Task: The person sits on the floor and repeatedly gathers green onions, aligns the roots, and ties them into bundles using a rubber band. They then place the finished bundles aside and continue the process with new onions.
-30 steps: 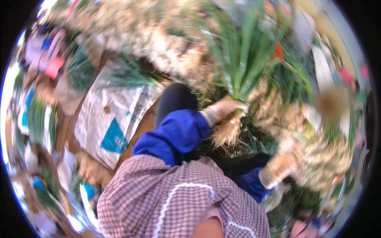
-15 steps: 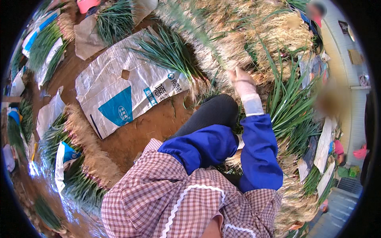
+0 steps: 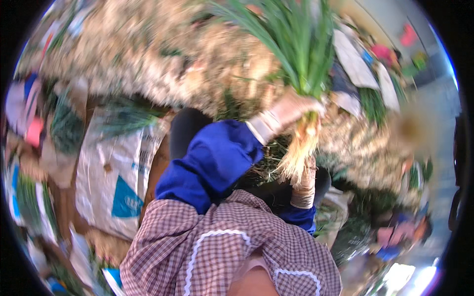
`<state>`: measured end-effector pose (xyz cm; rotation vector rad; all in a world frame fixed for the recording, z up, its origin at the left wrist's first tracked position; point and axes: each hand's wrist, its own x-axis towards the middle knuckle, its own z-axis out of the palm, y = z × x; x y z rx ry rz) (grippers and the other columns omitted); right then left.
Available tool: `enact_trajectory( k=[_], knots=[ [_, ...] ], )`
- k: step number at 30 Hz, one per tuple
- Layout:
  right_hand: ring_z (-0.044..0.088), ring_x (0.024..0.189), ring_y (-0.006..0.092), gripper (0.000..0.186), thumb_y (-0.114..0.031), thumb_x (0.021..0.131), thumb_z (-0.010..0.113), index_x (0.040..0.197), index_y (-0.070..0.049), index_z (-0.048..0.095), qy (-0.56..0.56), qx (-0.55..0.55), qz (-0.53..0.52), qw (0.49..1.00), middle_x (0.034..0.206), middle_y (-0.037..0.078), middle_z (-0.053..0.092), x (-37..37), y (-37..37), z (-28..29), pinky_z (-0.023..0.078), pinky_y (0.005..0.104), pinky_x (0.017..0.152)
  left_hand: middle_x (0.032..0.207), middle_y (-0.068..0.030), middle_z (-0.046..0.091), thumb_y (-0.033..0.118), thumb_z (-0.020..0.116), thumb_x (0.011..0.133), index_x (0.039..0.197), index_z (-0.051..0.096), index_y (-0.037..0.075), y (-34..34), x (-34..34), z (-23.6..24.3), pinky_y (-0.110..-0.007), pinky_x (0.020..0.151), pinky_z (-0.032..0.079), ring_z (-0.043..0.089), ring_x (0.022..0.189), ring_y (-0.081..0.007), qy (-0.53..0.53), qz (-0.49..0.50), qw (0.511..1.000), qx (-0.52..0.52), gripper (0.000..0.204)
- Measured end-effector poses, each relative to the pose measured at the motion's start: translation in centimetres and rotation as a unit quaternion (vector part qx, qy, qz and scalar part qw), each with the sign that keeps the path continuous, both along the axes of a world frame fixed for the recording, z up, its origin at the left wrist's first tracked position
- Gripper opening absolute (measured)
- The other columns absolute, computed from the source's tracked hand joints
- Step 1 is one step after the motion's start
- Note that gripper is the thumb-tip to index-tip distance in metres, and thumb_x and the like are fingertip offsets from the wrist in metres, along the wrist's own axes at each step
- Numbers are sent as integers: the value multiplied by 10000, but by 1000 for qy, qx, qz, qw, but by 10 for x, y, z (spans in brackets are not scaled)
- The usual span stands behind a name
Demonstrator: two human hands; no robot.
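The pile of scallions [image 3: 148,54], the largest thing in view, stretches across the upper left and centre with its pale, fibrous roots outward, blurred toward the far side. Your checked smock [image 3: 222,261], trimmed with white zigzag braid, fills the lower middle. At your left a flattened white sack [image 3: 96,172] with a teal patch [image 3: 127,200] lies on brown ground [image 3: 61,207]. In front of you stands the held scallion bunch [image 3: 306,59], its green leaves fanned toward the upper edge and its roots hanging down over your lap side. Your left blue sleeve [image 3: 212,158] crosses in front of your dark-clad knee [image 3: 185,128]. A smaller scallion bundle [image 3: 123,116] rests on the far end of the sack. Your left hand [image 3: 294,106] has its grip clamped around the bunch, where leaves meet pale stems. Your right hand [image 3: 308,175], the least exposed, is just beside the root tips and partly hidden by them; whether its grip is apart or together, or touches the roots, you cannot tell.
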<state>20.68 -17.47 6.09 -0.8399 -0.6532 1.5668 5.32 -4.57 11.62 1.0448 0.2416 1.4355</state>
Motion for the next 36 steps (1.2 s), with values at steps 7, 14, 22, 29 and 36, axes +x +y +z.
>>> enact_trajectory(
  k=[7,14,22,29,36],
  knots=[
    [446,482,124,261,-272,1012,466,914,-39,530,47,330,-15,943,623,14,486,68,-8,34,387,239,487,829,-114,657,142,646,839,916,630,-24,76,-21,81,-376,636,578,668,700,-256,-53,-59,996,-27,183],
    [560,754,181,173,-125,951,509,1047,-24,609,-310,207,-182,910,862,57,606,49,75,-17,458,301,716,898,-99,644,47,574,836,1028,603,-3,74,13,-41,-347,768,541,632,794,-227,-178,-35,970,-164,200],
    [527,1181,224,483,-313,971,532,1344,-13,469,-411,201,-53,888,1316,121,548,65,101,-26,417,334,1023,825,-114,640,4,568,827,1121,526,-45,25,17,-56,-346,641,575,652,671,-219,400,114,902,-116,301],
    [546,1102,183,457,-194,898,693,1293,-33,531,-251,97,9,963,1235,42,600,13,114,-97,414,303,975,950,-256,612,74,462,878,1288,365,-54,-25,39,-151,-458,630,527,657,799,-397,701,224,676,46,440],
    [543,1134,181,597,-247,841,755,1332,-37,488,-224,101,98,964,1241,55,597,33,97,-95,398,305,1014,1077,-192,612,71,595,804,1371,355,-15,-37,41,-168,-372,790,518,630,955,-339,611,231,757,24,622]
  ],
)
